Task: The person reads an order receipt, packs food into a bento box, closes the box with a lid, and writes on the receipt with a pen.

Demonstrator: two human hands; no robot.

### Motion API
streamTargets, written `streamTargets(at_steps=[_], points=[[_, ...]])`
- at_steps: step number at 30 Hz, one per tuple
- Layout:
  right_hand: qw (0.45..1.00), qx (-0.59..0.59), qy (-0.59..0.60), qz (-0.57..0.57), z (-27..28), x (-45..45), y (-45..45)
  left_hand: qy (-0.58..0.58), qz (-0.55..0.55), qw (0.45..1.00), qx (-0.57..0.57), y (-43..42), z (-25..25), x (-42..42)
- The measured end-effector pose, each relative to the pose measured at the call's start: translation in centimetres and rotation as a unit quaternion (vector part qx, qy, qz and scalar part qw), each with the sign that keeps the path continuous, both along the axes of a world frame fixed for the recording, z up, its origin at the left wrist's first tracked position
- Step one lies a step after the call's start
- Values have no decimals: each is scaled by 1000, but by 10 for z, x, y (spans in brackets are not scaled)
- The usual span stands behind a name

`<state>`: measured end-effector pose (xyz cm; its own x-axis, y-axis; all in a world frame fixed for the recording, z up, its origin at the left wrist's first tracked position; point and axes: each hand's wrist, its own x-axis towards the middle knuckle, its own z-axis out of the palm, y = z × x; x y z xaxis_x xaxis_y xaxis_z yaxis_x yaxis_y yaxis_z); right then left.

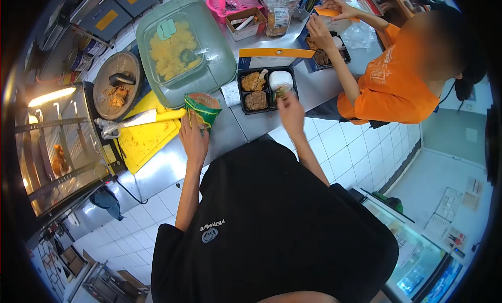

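My left hand [193, 138] grips the near side of a green plastic packet [204, 105], which stands with its top open on the steel counter. My right hand [291, 113] is over the lower right of a black compartment meal box [244, 105], its fingers pinched together. Something small and greenish shows at the fingertips, too small to name. Inside the box are a piece of fried chicken [253, 81], a brown patty [255, 100] and a white wrapped mound [281, 80]. The box's cardboard sleeve or lid [266, 59] stands up behind it.
Left of the packet, a yellow-handled knife [141, 118] lies on a yellow cutting board [149, 138]. A bowl [99, 93] and a green lidded tub [219, 67] stand beyond. At right, a co-worker in orange [389, 88] handles a second meal box [342, 54]. A lit food warmer [60, 141] stands far left.
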<state>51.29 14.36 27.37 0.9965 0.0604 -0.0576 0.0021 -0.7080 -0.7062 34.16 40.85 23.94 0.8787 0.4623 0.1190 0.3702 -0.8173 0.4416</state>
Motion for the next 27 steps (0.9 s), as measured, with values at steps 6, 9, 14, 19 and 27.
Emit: streamTargets(at_steps=[6,9,14,19,27], points=[[991,-53,-29,123,-26,61,-38,-172,-20,984,-48,-55,68,91],[984,-99,-36,141,-46,67,-45,-190,-26,941,-279,-77,99,154],[998,13,-14,57,-3,89,-53,-238,-196,951,-29,-60,94,231],[963,50,-238,121,51,95,-40,-198,-245,949,-5,-73,91,178],[969,110,-186,117,2,109,-27,-364,-14,931,-38,-90,38,189]])
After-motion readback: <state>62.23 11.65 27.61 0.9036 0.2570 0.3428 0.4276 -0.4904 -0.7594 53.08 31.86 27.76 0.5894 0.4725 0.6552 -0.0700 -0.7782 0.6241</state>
